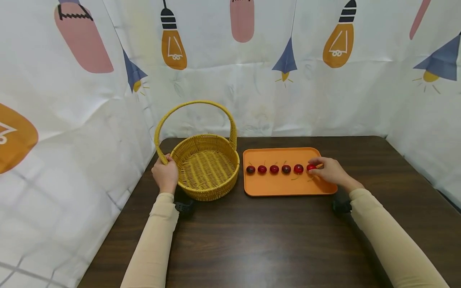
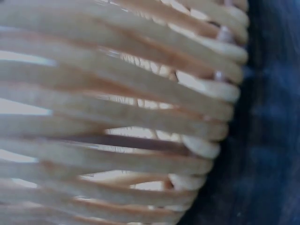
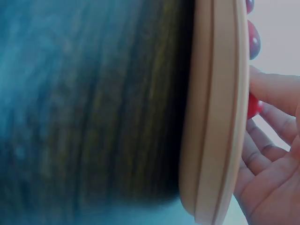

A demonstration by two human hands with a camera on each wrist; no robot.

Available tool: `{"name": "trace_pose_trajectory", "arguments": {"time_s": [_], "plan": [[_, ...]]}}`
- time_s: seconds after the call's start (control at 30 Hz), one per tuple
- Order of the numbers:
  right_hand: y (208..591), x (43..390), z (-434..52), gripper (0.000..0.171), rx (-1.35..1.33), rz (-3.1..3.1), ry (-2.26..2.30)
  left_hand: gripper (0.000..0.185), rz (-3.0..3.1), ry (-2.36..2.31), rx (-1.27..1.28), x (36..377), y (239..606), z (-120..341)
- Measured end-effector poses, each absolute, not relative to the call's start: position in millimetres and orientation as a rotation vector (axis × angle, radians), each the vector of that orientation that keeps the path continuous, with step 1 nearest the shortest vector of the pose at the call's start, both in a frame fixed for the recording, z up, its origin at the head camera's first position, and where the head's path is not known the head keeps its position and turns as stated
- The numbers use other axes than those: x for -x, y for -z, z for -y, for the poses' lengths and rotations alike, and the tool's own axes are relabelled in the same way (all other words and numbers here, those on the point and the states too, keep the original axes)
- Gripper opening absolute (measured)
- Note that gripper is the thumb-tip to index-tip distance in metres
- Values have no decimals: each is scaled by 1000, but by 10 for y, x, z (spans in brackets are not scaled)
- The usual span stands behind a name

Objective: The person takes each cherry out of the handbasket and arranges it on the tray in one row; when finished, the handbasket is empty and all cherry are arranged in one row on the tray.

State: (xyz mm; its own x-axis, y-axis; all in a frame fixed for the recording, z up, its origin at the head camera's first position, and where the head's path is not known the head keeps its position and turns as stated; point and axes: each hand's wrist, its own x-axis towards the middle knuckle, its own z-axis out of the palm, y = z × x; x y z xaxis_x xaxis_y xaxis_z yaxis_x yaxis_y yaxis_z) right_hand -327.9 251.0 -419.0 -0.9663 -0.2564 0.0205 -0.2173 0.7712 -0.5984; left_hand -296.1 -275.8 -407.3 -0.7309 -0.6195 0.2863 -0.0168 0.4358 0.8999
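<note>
A yellow woven basket [image 1: 207,190] with a tall arched handle stands on the left of the table. My left hand [image 1: 165,175] grips the base of its handle on the left side. To the right lies an orange tray [image 1: 277,188] with several dark red cherries [image 1: 274,169] in a row. My right hand [image 1: 329,171] pinches the rightmost cherry [image 1: 311,167] at the tray's right end. The right wrist view shows thumb and fingers around that cherry [image 3: 253,106], partly behind the tray's rim. Basket weave [image 2: 117,108] fills the left wrist view, where the left hand is hidden.
Everything stands on a dark brown wooden table [image 1: 266,244]. A white curtain [image 1: 230,100] printed with lamps and bulbs hangs behind and at both sides. Dark wrist cameras sit on both wrists. The basket stands just left of the tray.
</note>
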Motion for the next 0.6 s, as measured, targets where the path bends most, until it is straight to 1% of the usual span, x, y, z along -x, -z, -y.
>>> {"name": "trace_pose_trajectory", "arguments": {"time_s": [0.27,0.5,0.6], "plan": [[4212,3315,-2505,44,372,-2889,956,36,2054,1332,-571,2949,4082,2772],[4188,3306,-2558,45,383,-2895,935,27,2006,1374,-477,2976,4097,2719],[4184,3299,-2581,47,388,-2890,923,34,1965,1392,-438,2955,4030,2715]]}}
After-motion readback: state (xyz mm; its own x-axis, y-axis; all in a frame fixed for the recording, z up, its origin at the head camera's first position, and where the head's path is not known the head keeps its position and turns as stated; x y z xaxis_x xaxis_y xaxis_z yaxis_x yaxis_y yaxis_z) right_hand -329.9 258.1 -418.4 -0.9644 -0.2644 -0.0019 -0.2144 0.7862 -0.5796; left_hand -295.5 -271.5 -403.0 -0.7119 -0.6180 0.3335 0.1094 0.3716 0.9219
